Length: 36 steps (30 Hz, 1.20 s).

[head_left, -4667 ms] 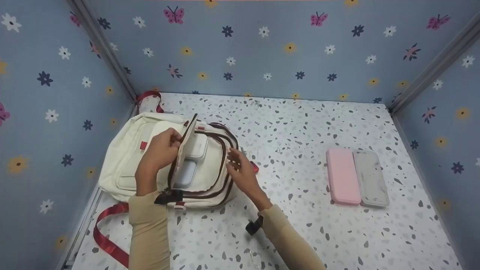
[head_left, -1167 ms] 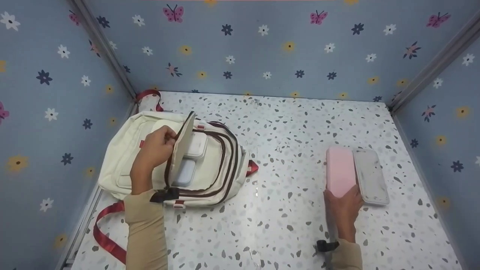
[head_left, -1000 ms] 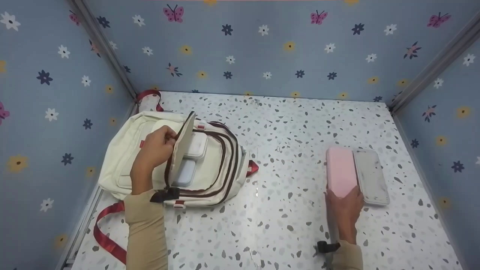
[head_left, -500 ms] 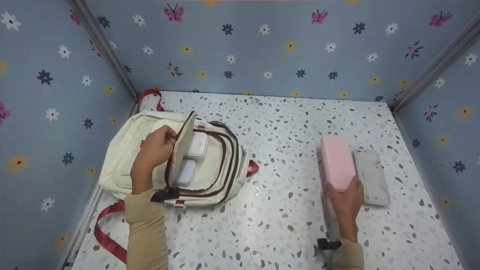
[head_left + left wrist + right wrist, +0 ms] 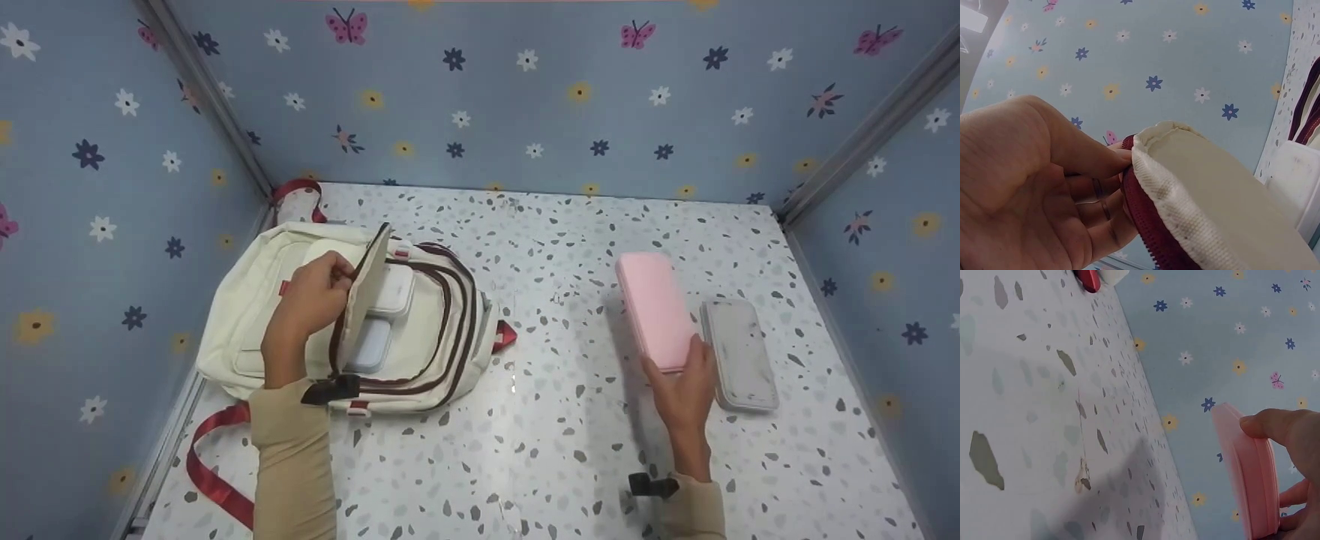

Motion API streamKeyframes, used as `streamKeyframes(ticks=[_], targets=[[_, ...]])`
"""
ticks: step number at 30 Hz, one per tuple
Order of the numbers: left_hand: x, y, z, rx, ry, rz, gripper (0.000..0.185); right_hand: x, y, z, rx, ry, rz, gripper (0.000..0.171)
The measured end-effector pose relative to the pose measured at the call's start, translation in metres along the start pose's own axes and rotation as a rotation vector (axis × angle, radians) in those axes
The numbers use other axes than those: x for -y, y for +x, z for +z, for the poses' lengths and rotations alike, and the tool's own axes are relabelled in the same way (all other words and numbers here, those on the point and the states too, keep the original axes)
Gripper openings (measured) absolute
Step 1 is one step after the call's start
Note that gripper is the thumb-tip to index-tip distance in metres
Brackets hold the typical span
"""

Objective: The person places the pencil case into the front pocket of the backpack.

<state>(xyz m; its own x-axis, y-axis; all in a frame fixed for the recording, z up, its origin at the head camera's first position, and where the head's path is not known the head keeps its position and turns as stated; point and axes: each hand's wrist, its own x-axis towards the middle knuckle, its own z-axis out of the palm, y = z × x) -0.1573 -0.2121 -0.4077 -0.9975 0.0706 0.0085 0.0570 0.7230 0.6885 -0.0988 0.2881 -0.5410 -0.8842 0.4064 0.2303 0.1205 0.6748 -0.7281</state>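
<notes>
A cream backpack [image 5: 255,307] with dark red zips lies at the left of the table, its front pocket unzipped. My left hand [image 5: 311,296] pinches the edge of the pocket flap [image 5: 1185,191] between thumb and fingers and keeps it raised. Inside the pocket lie a white case [image 5: 394,291] and a pale blue case [image 5: 371,345], both partly hidden by the flap. On the right, my right hand [image 5: 684,390] grips the near end of a pink pencil case [image 5: 656,307], thumb on one side and fingers on the other. The pink case is lifted off the table.
A greyish-white case [image 5: 741,356] with dark marks lies on the table just right of my right hand. A red strap [image 5: 214,480] trails from the backpack toward the front. Patterned panels [image 5: 525,97] wall in the back and both sides of the speckled table [image 5: 555,435].
My right hand has gone from the backpack's edge to the pink pencil case, taken hold of it, and lifted it up and leftward, away from the greyish case. My left hand still holds the flap.
</notes>
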Motion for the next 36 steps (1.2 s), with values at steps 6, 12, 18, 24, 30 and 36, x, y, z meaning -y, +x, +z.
streamKeyframes(ticks=[6, 12, 18, 24, 30, 36], targets=[[0.001, 0.0, 0.001, -0.006, -0.004, 0.002, 0.019, 0.014, -0.001, 0.002, 0.01, 0.059, -0.044, 0.083], [0.0, 0.001, 0.002, -0.007, -0.003, 0.0, 0.018, 0.029, -0.003, 0.006, 0.022, 0.087, -0.115, 0.082], [-0.001, 0.001, 0.003, -0.008, -0.007, -0.004, 0.018, 0.044, -0.008, 0.014, 0.05, 0.137, -0.228, 0.082], [-0.002, 0.0, 0.004, -0.005, -0.01, -0.003, 0.017, 0.057, -0.014, 0.024, 0.097, 0.172, -0.333, 0.082], [-0.001, 0.0, 0.003, -0.001, -0.017, 0.005, 0.017, 0.071, -0.019, 0.033, 0.145, 0.185, -0.399, 0.082], [-0.002, 0.0, 0.003, -0.003, -0.014, 0.009, 0.017, 0.082, -0.025, 0.042, 0.219, 0.212, -0.423, 0.083]])
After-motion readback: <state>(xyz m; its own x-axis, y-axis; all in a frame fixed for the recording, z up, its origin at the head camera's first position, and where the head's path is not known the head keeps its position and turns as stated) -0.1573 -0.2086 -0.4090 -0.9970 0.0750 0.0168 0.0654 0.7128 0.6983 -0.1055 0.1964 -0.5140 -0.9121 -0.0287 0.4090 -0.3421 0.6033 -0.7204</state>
